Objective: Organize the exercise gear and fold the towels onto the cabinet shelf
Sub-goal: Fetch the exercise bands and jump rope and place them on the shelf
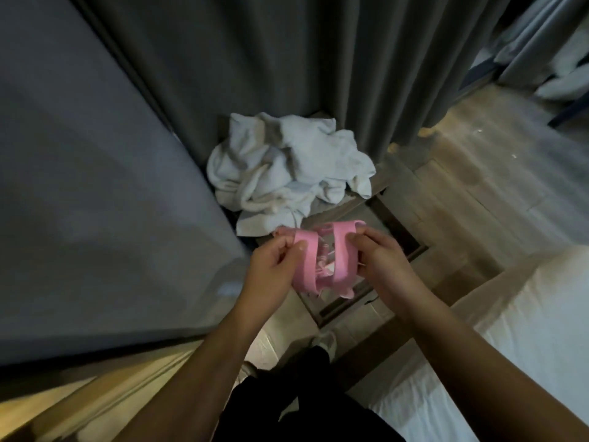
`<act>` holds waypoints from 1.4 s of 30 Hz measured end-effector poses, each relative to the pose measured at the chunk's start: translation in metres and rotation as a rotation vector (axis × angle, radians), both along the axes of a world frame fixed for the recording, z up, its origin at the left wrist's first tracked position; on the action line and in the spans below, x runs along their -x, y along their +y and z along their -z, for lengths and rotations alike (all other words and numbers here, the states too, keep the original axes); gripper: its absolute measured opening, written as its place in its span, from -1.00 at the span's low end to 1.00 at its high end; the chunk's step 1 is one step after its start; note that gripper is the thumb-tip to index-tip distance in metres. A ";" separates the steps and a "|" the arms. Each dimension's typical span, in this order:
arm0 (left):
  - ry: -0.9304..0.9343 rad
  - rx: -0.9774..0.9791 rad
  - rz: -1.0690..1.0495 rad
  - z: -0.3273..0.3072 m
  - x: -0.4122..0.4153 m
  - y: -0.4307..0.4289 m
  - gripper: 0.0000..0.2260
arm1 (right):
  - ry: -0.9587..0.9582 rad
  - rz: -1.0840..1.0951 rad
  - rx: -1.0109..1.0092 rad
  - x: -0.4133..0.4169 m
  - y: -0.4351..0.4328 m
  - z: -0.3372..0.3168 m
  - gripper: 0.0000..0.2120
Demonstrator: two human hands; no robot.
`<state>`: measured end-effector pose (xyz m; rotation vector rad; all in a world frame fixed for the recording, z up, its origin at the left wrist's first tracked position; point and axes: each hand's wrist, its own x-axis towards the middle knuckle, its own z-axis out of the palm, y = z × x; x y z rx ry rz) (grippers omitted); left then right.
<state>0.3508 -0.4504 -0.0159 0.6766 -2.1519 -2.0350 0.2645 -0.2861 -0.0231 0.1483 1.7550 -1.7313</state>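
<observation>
I judge the task hardly begun: my left hand [271, 266] and right hand [382, 266] each have a pinching grip on the pink band [341, 253] at centre, and the towels [287, 164] above lie crumpled.

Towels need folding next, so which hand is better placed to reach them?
Probably the left hand: it sits just below the towels, while the right hand is off to the side. Both grip the band now.
</observation>
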 end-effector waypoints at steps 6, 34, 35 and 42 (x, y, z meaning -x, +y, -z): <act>-0.043 0.025 -0.165 -0.020 -0.095 -0.043 -0.74 | -0.026 -0.182 0.064 -0.068 -0.063 -0.029 -0.82; -0.126 0.119 -1.000 -0.023 -0.569 -0.261 -0.75 | -0.107 -1.136 -0.020 -0.447 -0.416 -0.038 -0.83; -0.134 0.120 -1.018 -0.021 -0.576 -0.270 -0.75 | -0.119 -1.155 -0.027 -0.453 -0.428 -0.037 -0.83; -0.160 0.102 -1.161 -0.002 -0.611 -0.330 -0.75 | -0.159 -1.247 -0.093 -0.495 -0.503 -0.019 -0.84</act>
